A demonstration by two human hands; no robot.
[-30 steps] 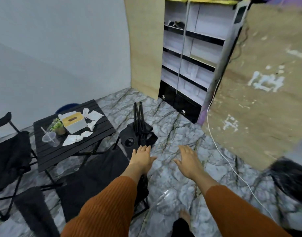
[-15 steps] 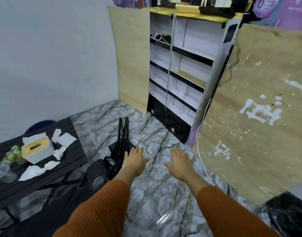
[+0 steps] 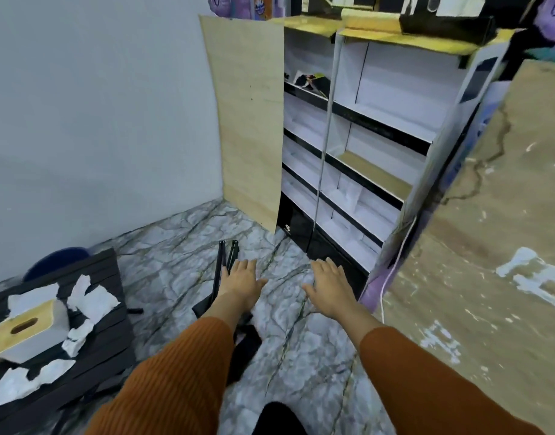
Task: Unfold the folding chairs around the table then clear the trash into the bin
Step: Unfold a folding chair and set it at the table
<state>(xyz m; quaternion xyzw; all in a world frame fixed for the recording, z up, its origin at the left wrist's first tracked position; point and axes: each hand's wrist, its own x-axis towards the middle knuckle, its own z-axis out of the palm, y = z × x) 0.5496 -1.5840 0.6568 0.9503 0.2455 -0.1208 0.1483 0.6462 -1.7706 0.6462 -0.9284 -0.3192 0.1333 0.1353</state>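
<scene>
— Two hands are out in front of that person, palms down, orange sleeves (image 3: 175, 372) reaching to the wrists. What is the left hand (image 3: 241, 282) doing?
— Nothing is in it. Its fingers lie straight and close together, thumb stuck out to the side. It hangs over the folded chair (image 3: 220, 265), which lies on the marble floor (image 3: 175, 246) at about eleven o'clock from the person, its thin black legs pointing away toward the wall. Whether the palm touches the frame, I cannot tell from here.
— And the right hand (image 3: 329, 285)?
— It holds nothing either. The fingers are straight and slightly spread, thumb out toward the other hand. It hovers above bare floor at about one o'clock, near the black foot of the shelf unit (image 3: 380, 98).
— Where is the rubbish?
— On the black slatted table (image 3: 106, 265) at nine o'clock. Crumpled white tissues (image 3: 94, 301) lie scattered round a tissue box (image 3: 31, 334) with a wooden top, some just beside the box, more at the near edge.
— The bin?
— A dark blue bin (image 3: 58, 262) shows behind the table's far corner, at ten o'clock, against the grey wall, mostly hidden.
— Anything else?
— A pale wooden board (image 3: 248, 120) leans beside the shelves at twelve, and a white cable (image 3: 382, 302) runs down at two o'clock.
</scene>
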